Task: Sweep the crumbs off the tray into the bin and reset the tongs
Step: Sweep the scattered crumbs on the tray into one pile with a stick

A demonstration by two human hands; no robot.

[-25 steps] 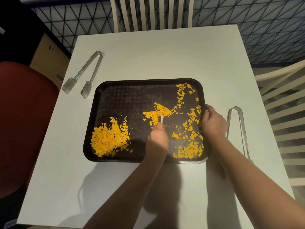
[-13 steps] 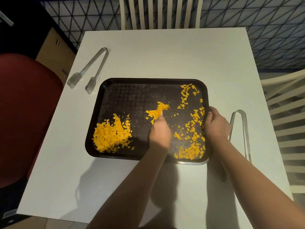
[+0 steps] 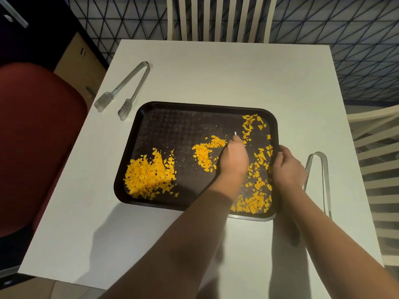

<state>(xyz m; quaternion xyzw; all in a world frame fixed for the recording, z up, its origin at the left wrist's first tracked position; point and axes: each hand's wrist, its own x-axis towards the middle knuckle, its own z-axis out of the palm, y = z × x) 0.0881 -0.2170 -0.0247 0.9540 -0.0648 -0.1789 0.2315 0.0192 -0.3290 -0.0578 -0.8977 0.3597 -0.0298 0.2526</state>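
A black tray (image 3: 164, 117) lies on the white table. Orange crumbs sit in a big heap (image 3: 146, 178) at its near left, a smaller pile (image 3: 204, 153) in the middle and a scattered strip (image 3: 259, 169) down its right side. My left hand (image 3: 234, 157) is over the tray between the middle pile and the strip, shut on a thin white tool whose tip (image 3: 235, 133) sticks out. My right hand (image 3: 288, 167) grips the tray's right rim. One pair of metal tongs (image 3: 127, 87) lies at the far left, another (image 3: 319, 180) right of the tray.
A dark red chair seat (image 3: 36, 137) stands close to the table's left edge. White slatted chairs stand at the far side (image 3: 218, 18) and at the right (image 3: 375, 147). A wooden cabinet (image 3: 79, 59) is behind the red chair. No bin is in view.
My left hand has moved away from me and to the right, from the middle pile toward the right strip of crumbs. My right hand stays on the tray's rim.
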